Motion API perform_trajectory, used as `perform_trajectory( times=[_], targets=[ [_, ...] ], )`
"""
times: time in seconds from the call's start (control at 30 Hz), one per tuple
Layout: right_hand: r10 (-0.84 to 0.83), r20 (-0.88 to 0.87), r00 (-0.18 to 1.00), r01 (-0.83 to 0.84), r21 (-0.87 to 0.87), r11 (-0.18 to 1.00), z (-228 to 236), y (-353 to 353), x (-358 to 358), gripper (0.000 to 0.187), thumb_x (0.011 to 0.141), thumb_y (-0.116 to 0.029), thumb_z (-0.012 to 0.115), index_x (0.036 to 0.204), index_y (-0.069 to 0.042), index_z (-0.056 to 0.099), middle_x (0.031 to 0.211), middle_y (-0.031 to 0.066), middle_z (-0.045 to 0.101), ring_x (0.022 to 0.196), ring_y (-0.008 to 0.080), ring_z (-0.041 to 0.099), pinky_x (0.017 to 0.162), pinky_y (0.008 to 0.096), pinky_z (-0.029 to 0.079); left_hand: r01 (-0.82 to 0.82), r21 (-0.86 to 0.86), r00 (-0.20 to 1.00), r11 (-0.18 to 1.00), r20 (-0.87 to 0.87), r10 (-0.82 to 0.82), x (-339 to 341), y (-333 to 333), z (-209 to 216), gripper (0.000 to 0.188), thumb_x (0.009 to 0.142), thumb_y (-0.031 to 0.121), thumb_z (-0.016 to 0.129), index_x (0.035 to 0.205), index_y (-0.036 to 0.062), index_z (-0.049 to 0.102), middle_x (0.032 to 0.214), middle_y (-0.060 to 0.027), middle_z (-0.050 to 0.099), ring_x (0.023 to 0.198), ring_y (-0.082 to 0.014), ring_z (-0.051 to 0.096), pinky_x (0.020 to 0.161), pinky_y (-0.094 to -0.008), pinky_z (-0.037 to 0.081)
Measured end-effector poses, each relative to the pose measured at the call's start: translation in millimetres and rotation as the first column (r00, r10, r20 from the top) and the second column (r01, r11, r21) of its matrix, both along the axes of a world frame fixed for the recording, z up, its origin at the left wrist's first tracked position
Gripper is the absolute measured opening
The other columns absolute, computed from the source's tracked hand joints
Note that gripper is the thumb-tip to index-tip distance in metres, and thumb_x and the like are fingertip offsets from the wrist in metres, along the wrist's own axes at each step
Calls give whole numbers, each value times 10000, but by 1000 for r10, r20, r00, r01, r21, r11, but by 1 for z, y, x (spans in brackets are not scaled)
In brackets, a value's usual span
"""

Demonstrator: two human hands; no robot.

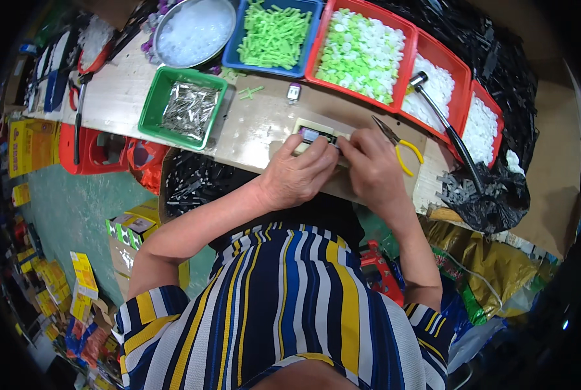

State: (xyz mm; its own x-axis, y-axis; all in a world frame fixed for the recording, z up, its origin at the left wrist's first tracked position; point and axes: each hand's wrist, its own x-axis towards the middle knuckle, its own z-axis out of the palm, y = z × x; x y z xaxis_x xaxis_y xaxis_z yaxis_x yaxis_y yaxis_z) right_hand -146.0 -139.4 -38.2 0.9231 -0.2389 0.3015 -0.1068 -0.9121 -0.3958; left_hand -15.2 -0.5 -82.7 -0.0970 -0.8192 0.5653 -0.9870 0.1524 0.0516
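Both hands meet over a small cream-coloured frame (300, 123) on the bench, with a dark and silvery part (311, 135) inside it. My left hand (301, 168) has its fingers curled together at the frame's near edge. At its right end, my right hand (373, 168) pinches with thumb and fingertips. Whatever sits in either grip is covered by the fingers. Just right of my right hand lie pointed pliers (404, 151) with yellow handles. A small purple and silver piece (293, 92) rests on the bench beyond the frame.
A green bin (146, 104) of metal pins stands left. Beyond are a bowl (230, 32) of whitish pieces, a blue bin (233, 49) of green parts, and red trays (410, 52) of green and white caps. A hammer (449, 130) leans across the right trays, by a black bag (505, 201).
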Motion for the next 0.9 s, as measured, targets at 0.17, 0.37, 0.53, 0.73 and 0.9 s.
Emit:
perform_trajectory(
  times=[0.17, 0.37, 0.53, 0.73, 0.9],
  targets=[
    [62, -117, 991, -82, -176, 981, 5, -3, 1, 312, 758, -80, 619, 1062, -13, 634, 990, 64, 560, 962, 236, 566, 806, 358, 440, -21, -42, 999, 999, -51, 19, 1, -2, -2, 359, 708, 195, 781, 1020, 45, 684, 1066, -55, 614, 1026, -228, 585, 870, -404, 405],
    [75, -190, 979, -121, -243, 962, 5, -2, -3, 316, 746, -90, 622, 1055, -24, 639, 985, 52, 564, 975, 218, 560, 813, 348, 430, -87, -77, 988, 993, -133, 76, -6, -6, -2, 300, 736, 157, 733, 1004, 35, 674, 1049, -43, 604, 1013, -206, 566, 828, -400, 380],
    [58, -88, 994, -71, -149, 986, 2, -6, -3, 315, 742, -64, 631, 1055, -29, 644, 969, 62, 573, 954, 236, 572, 792, 359, 442, -86, -90, 992, 992, -104, 76, -5, -7, 1, 319, 749, 162, 730, 1037, 41, 665, 1041, -42, 614, 1016, -218, 563, 853, -405, 375],
    [-294, 113, 949, 285, 88, 955, 8, -25, -60, 312, 716, 38, 617, 1022, -9, 651, 1027, 164, 619, 952, 346, 604, 831, 440, 470, -116, -60, 985, 991, -135, 107, -6, 2, 3, 365, 714, 172, 785, 1038, 47, 674, 1037, -68, 622, 1005, -257, 568, 887, -416, 387],
    [-573, -187, 798, 502, -322, 803, 11, -55, -140, 311, 788, 40, 588, 1090, -12, 641, 1103, 151, 594, 1045, 345, 577, 880, 445, 457, 19, -3, 955, 1000, -297, -19, -1, -5, 14, 341, 709, 171, 786, 1005, 49, 670, 1019, -73, 611, 1017, -281, 560, 809, -415, 428]
  ],
)
